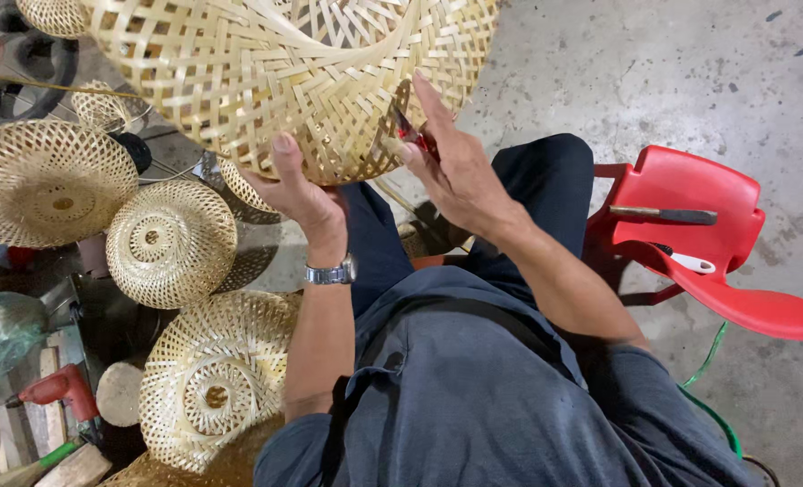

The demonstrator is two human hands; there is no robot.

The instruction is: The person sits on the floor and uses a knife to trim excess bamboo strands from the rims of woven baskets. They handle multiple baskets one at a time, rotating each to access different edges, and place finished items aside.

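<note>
The left hand (298,194) grips the basket (284,77) from beneath, thumb pressed on the weave; just beside it, the right hand (455,167) pinches red-handled cutters (408,131) against the rim.

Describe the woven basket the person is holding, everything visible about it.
The basket is a large, rounded piece of pale yellow woven strips, bamboo by the look, in an open lattice with gaps. It is held up over the lap, its top cut off by the frame. The left hand supports its lower edge; the right hand presses red-handled scissors against it.
</note>
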